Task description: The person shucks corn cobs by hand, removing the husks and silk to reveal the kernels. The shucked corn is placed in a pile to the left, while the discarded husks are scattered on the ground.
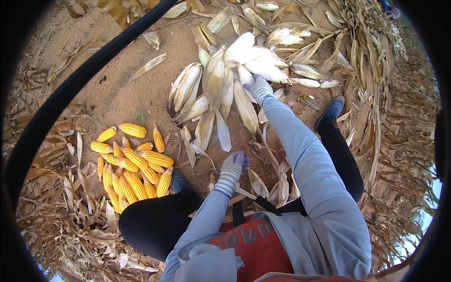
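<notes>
My right hand (260, 87), in a purple glove with a striped cuff, reaches into a heap of unshelled corn ears in dry husks (215, 83). Its fingers touch the pale husks (264, 61) on the right side of the heap; whether they grip one cannot be seen. My left hand (239, 161), gloved alike, is held before my body, just below the heap. Its fingers are curled in, and nothing shows in them. To the left lies a pile of husked yellow corn cobs (135, 162), beside my left shoe (179, 182).
Loose husks (259, 183) lie on the sandy soil (116, 81) between my legs. Dry corn stalks and leaves (373, 88) line the right side, and more leaf litter (67, 218) spreads at the lower left. A black strap-like band (84, 67) crosses the upper left of the view.
</notes>
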Demonstrator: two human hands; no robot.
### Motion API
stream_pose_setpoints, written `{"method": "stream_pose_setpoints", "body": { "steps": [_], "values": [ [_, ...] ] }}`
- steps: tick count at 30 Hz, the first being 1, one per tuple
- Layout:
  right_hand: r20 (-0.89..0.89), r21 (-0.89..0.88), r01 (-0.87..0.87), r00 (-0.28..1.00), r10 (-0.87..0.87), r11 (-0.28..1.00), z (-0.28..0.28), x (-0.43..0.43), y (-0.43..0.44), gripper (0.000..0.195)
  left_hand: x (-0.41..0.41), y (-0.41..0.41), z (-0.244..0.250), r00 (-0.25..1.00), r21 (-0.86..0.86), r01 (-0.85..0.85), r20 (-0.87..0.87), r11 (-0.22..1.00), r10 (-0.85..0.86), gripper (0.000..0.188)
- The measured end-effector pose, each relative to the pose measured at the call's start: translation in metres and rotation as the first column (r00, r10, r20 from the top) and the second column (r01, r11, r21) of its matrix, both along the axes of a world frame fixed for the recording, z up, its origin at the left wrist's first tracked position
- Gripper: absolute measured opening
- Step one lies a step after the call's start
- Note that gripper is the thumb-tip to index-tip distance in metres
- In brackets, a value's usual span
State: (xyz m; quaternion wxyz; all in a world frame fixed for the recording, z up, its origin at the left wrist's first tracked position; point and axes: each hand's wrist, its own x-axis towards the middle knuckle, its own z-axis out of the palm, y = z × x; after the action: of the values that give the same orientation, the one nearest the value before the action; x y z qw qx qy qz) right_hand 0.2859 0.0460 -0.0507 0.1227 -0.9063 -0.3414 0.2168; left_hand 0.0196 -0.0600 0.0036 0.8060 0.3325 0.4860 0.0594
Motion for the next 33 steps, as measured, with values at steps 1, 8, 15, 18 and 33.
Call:
{"method": "stream_pose_setpoints", "body": {
  "steps": [1, 8, 15, 18, 33],
  "values": [
    [0.045, -0.043, 0.008, 0.999, -0.006, 0.999, 0.001, -0.007, 0.005, 0.061, 0.000, -0.001, -0.007, 0.999, -0.038, -0.031, 0.011, 0.999, 0.031, 0.023],
    [-0.096, -0.155, -0.037, 0.995, 0.022, 0.987, 0.005, 0.002, 0.010, 0.071, 0.008, 0.005, -0.008, 0.999, -0.092, -0.026, -0.048, 0.995, 0.022, 0.023],
    [-0.598, 0.054, -0.234, 0.771, 0.219, 0.971, 0.064, -0.038, -0.052, 0.062, 0.018, 0.005, -0.010, 0.994, 0.315, -0.110, 0.028, 0.943, 0.106, 0.042],
    [-0.670, -0.016, -0.328, 0.705, 0.234, 0.945, 0.079, -0.062, -0.088, 0.054, 0.024, 0.005, -0.001, 0.987, 0.325, -0.160, 0.065, 0.932, 0.147, 0.058],
    [-0.396, 0.289, -0.080, 0.898, 0.195, 0.954, 0.176, -0.133, -0.120, 0.034, -0.017, -0.011, 0.055, 0.998, 0.637, -0.047, 0.068, 0.769, 0.005, 0.061]
  ]
}}
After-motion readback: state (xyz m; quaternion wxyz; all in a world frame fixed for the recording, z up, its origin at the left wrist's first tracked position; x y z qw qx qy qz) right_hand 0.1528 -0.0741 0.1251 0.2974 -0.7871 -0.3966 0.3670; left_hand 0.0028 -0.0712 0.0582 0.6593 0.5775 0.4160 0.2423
